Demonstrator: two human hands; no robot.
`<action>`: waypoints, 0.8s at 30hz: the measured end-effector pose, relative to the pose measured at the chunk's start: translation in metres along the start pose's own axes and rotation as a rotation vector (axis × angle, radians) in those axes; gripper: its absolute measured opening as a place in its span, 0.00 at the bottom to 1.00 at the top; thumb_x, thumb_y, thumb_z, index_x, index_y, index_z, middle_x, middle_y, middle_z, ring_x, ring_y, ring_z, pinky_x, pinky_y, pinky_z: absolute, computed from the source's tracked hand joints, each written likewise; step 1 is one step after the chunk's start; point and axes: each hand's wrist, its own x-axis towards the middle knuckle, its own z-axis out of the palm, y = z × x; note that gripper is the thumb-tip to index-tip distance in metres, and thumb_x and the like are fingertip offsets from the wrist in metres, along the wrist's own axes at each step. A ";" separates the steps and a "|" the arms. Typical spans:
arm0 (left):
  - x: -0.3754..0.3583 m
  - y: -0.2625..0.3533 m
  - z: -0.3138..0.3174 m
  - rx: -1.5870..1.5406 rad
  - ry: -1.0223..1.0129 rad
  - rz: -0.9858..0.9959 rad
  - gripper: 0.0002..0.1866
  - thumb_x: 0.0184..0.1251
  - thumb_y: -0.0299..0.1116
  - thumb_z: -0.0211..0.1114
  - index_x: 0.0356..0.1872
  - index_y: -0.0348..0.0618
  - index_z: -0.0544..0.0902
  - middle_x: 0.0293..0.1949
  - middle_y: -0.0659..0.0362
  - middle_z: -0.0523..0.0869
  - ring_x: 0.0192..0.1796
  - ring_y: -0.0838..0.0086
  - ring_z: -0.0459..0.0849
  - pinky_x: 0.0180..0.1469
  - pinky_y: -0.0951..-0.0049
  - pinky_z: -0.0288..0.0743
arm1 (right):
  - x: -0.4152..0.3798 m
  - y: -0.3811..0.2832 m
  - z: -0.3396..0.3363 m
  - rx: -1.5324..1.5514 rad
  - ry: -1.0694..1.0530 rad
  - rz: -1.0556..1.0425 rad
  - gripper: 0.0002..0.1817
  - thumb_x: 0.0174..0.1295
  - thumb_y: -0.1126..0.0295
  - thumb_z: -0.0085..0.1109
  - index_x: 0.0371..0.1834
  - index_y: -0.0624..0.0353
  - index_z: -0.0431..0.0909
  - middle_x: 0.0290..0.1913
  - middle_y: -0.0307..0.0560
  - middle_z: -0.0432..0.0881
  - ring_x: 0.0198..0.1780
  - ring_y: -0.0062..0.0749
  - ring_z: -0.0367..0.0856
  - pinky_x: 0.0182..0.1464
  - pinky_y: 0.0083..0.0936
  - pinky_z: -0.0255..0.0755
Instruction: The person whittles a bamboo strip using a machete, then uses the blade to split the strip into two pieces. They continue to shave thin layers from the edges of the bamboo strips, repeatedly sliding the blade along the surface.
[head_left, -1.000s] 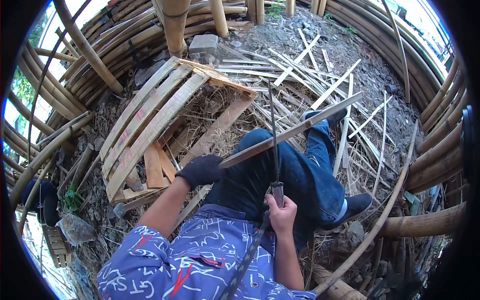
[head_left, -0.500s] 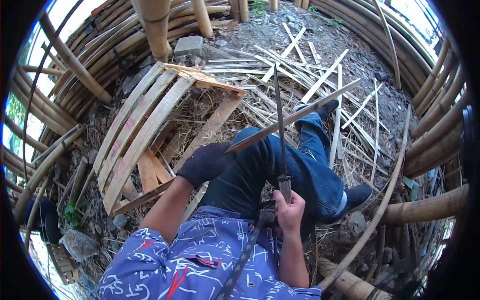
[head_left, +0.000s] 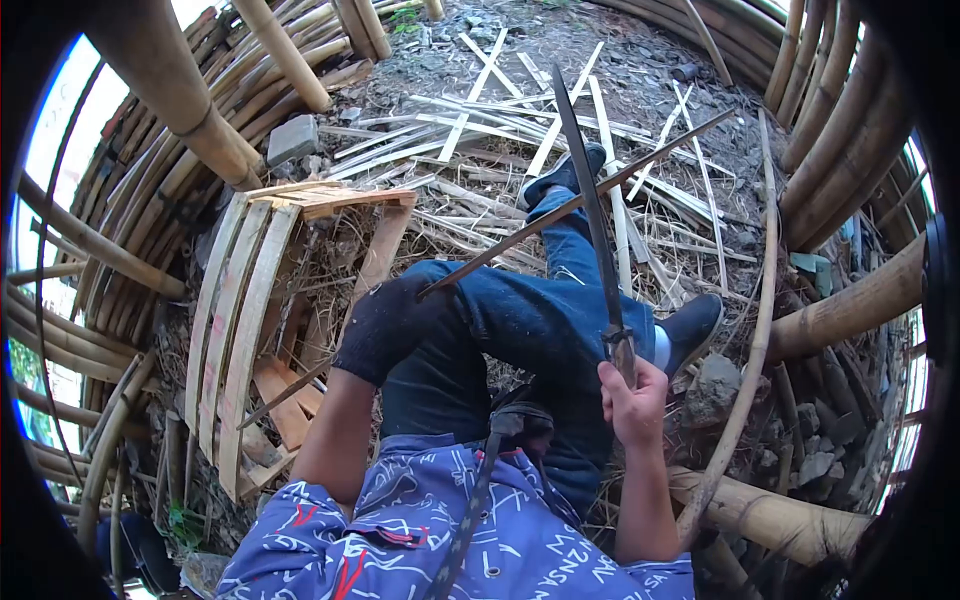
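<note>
My left hand (head_left: 385,328), in a dark knitted glove, is closed around a long, thin bamboo strip (head_left: 515,243). The strip slants up to the right over my bent knee, and its other end comes out behind the glove toward the crate. Bare-skinned, my right hand (head_left: 636,400) grips the handle of a long-bladed knife (head_left: 590,170), thumb along the handle. The blade points up and away from me and crosses the strip in this view, about midway along its length.
A slatted wooden crate (head_left: 232,330) lies to my left. Pale split strips (head_left: 480,128) are scattered over the dirt ahead, around my outstretched foot (head_left: 568,172). Stacked bamboo poles (head_left: 150,245) curve around both sides, and a thick pole (head_left: 845,310) juts in from the right.
The strip has turned to show a narrower face. My right hand and the knife have shifted right and up, and the blade now leans further left. The camera view has swung slightly.
</note>
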 end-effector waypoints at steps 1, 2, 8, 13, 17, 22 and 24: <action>0.001 -0.009 0.002 0.071 -0.048 -0.059 0.22 0.70 0.51 0.53 0.39 0.41 0.84 0.35 0.41 0.84 0.42 0.44 0.83 0.44 0.51 0.76 | 0.000 0.003 0.002 0.015 0.002 -0.010 0.12 0.64 0.65 0.66 0.26 0.58 0.76 0.16 0.31 0.71 0.15 0.12 0.68 0.16 0.13 0.60; 0.002 -0.018 0.005 0.148 -0.093 -0.119 0.25 0.72 0.53 0.52 0.37 0.39 0.83 0.35 0.41 0.84 0.41 0.43 0.83 0.44 0.49 0.76 | 0.002 0.005 0.005 0.035 0.000 -0.009 0.12 0.64 0.65 0.66 0.26 0.58 0.76 0.16 0.31 0.71 0.15 0.12 0.68 0.16 0.13 0.60; -0.016 -0.062 0.032 0.299 -0.069 -0.109 0.33 0.71 0.62 0.46 0.34 0.39 0.85 0.35 0.40 0.85 0.42 0.44 0.84 0.45 0.49 0.76 | 0.002 0.022 0.024 0.007 -0.135 0.100 0.15 0.65 0.62 0.65 0.26 0.60 0.77 0.16 0.30 0.70 0.17 0.10 0.66 0.19 0.14 0.58; -0.007 -0.047 0.029 0.172 -0.122 -0.135 0.31 0.73 0.60 0.46 0.36 0.40 0.85 0.36 0.41 0.85 0.44 0.43 0.83 0.47 0.49 0.76 | 0.004 0.038 0.038 -0.291 -0.168 -0.117 0.16 0.60 0.58 0.67 0.33 0.63 0.85 0.17 0.47 0.78 0.19 0.22 0.74 0.24 0.25 0.66; -0.013 -0.039 0.042 0.199 -0.025 -0.131 0.28 0.73 0.56 0.46 0.37 0.41 0.85 0.37 0.41 0.85 0.45 0.44 0.83 0.48 0.49 0.76 | 0.008 0.039 0.043 -0.447 -0.215 -0.127 0.18 0.61 0.54 0.63 0.29 0.59 0.84 0.17 0.54 0.78 0.20 0.45 0.80 0.26 0.34 0.70; -0.017 -0.034 0.050 0.143 0.050 -0.153 0.25 0.73 0.54 0.47 0.37 0.44 0.85 0.37 0.43 0.86 0.44 0.45 0.83 0.47 0.49 0.76 | 0.026 0.036 0.032 -0.742 -0.058 -0.389 0.20 0.60 0.49 0.63 0.31 0.57 0.84 0.22 0.56 0.82 0.28 0.55 0.84 0.31 0.45 0.75; -0.018 -0.032 0.048 0.145 0.053 -0.121 0.25 0.73 0.54 0.48 0.37 0.45 0.85 0.37 0.43 0.86 0.43 0.46 0.84 0.47 0.49 0.76 | 0.047 0.044 0.016 -0.847 -0.045 -0.421 0.23 0.59 0.44 0.63 0.30 0.56 0.84 0.22 0.54 0.83 0.28 0.54 0.84 0.32 0.45 0.75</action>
